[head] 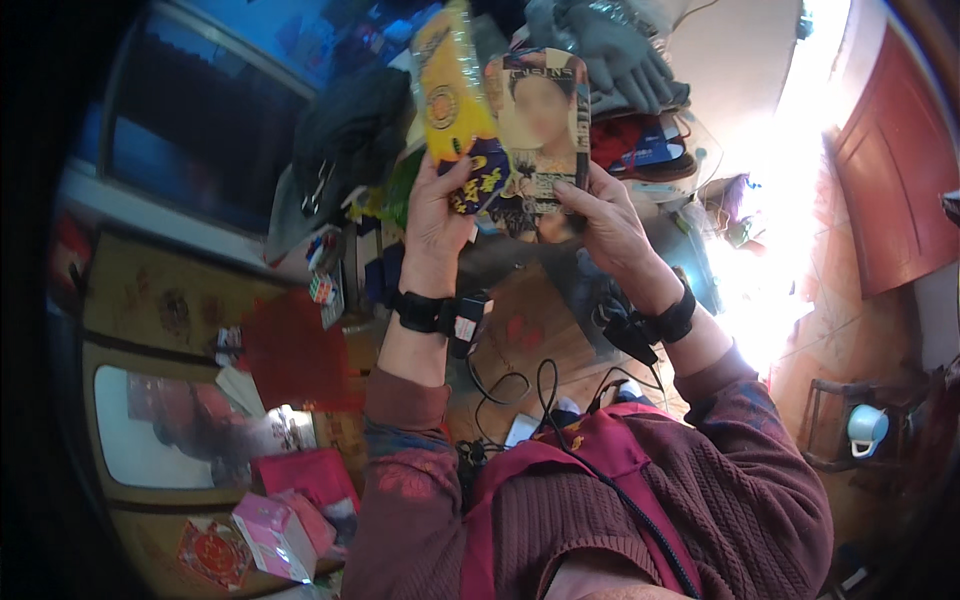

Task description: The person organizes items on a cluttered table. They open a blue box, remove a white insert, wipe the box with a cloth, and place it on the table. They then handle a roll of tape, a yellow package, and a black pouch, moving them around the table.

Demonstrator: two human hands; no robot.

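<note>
My left hand [442, 202] is closed on the lower end of a yellow and dark blue plastic packet [448, 97], thumb on its front. My right hand [611, 214] grips the lower right edge of a flat, rounded printed piece [544, 120] that bears a portrait and lettering; its material is unclear. The two things are held up side by side, nearly touching. Black bands with small boxes and cables are on both wrists.
Grey gloves [630, 60] and a red and dark shoe [652, 154] lie behind my right hand. At the left are a puzzle cube [322, 289], a red cloth [292, 352], a mirror [150, 427] and a pink box [274, 536]. A mug [868, 427] rests on a stool at the right.
</note>
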